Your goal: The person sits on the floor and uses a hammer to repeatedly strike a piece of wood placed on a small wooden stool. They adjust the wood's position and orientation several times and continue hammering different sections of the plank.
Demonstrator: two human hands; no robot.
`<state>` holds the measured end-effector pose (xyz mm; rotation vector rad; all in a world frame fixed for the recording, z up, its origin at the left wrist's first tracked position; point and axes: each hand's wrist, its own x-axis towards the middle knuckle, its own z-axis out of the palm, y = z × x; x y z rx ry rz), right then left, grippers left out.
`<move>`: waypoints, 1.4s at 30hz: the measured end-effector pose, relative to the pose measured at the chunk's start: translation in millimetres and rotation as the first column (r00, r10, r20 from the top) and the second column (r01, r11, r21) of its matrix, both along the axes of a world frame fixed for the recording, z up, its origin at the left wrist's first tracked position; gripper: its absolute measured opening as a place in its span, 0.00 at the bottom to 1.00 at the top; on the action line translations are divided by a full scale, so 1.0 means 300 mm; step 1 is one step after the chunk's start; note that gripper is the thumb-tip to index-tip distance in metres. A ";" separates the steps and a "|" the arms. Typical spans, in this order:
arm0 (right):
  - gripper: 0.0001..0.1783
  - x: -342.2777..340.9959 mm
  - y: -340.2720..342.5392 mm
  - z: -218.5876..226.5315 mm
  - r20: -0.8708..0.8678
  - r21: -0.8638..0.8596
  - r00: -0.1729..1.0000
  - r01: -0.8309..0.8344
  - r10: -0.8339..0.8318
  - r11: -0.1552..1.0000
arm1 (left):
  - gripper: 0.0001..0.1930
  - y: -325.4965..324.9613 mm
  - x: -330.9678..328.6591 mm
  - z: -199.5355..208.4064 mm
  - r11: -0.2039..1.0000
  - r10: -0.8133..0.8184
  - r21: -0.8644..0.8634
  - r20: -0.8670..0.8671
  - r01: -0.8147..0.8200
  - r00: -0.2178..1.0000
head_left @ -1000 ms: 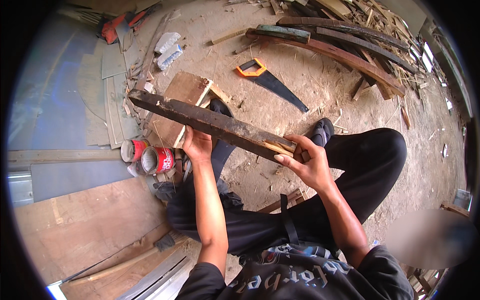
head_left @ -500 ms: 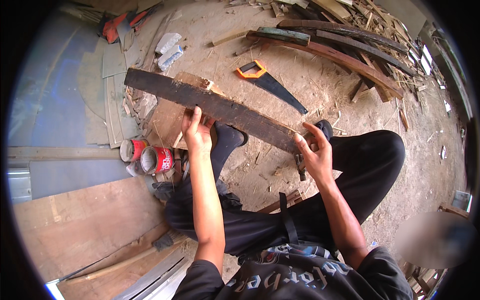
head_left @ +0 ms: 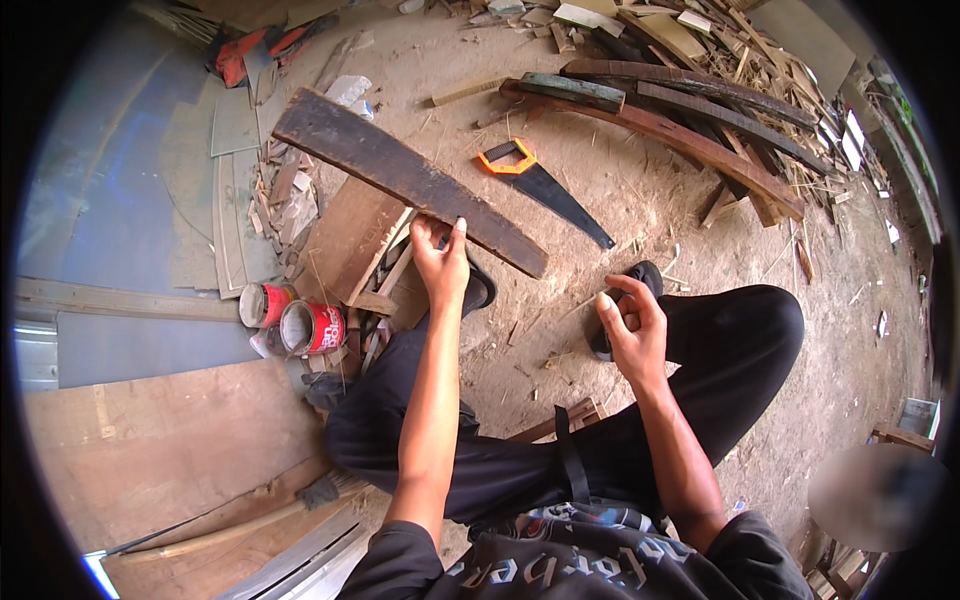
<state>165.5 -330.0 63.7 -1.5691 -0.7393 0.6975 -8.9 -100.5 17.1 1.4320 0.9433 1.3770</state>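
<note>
A long dark wooden plank (head_left: 390, 165) slants across the space in front of me, its left end farther away and its right end nearer. My left hand (head_left: 440, 258) grips the plank's near edge, thumb on top and fingers beneath. My right hand (head_left: 635, 325) is apart from the plank, past its right end, with fingers loosely curled and nothing visible in it. On the ground beyond lies a handsaw (head_left: 548, 190) with an orange handle and black blade. A short wooden board (head_left: 350, 235) is partly hidden under the plank.
Two red cans (head_left: 312, 327) stand left of my left forearm. Curved timber beams (head_left: 690, 130) and scrap wood are heaped at the far right. A large plywood sheet (head_left: 170, 440) lies at the lower left. Wood scraps (head_left: 290, 195) litter the ground near the grey sheets.
My right hand has let go of the plank's right end. The left hand has moved right along with the plank, which now tilts more steeply, its left end farther away.
</note>
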 end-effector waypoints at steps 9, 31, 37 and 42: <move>0.17 -0.025 0.000 0.007 -0.085 -0.014 0.996 -0.029 0.028 0.999 | 0.23 -0.105 0.051 -0.274 0.994 0.106 0.006 -0.166 -0.107 0.980; 0.17 -0.028 0.004 -0.016 -0.101 -0.054 0.994 -0.043 0.037 0.998 | 0.24 -0.051 0.071 -0.171 0.994 0.105 0.063 -0.425 -0.086 0.899; 0.17 -0.026 -0.005 -0.015 -0.106 -0.043 0.994 -0.024 0.019 0.999 | 0.26 0.002 0.132 -0.122 0.970 0.245 0.159 -0.601 -0.186 0.761; 0.13 -0.016 -0.026 -0.008 -0.079 0.108 0.994 0.078 -0.070 0.991 | 0.24 0.017 0.164 -0.103 0.964 0.262 0.126 -0.611 -0.235 0.747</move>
